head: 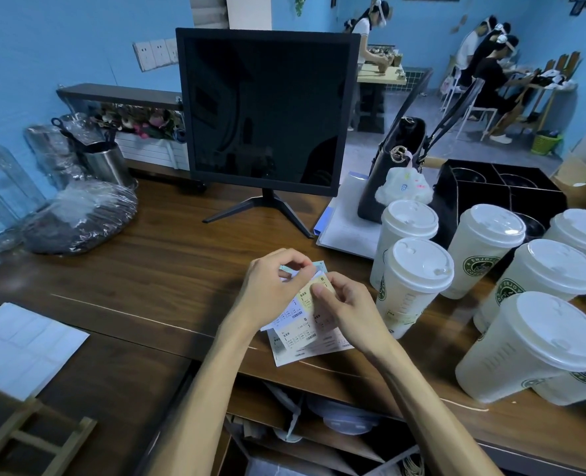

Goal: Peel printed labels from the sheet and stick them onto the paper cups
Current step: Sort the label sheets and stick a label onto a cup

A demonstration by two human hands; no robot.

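Right of hands, lidded paper cups [418,280]

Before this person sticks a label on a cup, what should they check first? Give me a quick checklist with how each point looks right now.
1. Left hand holds the label sheet: ok.
2. Right hand fingers pinch a label corner: ok.
3. Label fully peeled free: cannot tell.
4. A cup within reach: ok, nearest cup stands just right of the hands.
5. That cup needs a label: cannot tell; something pale shows low on its side.
6. Cups upright with lids on: ok.
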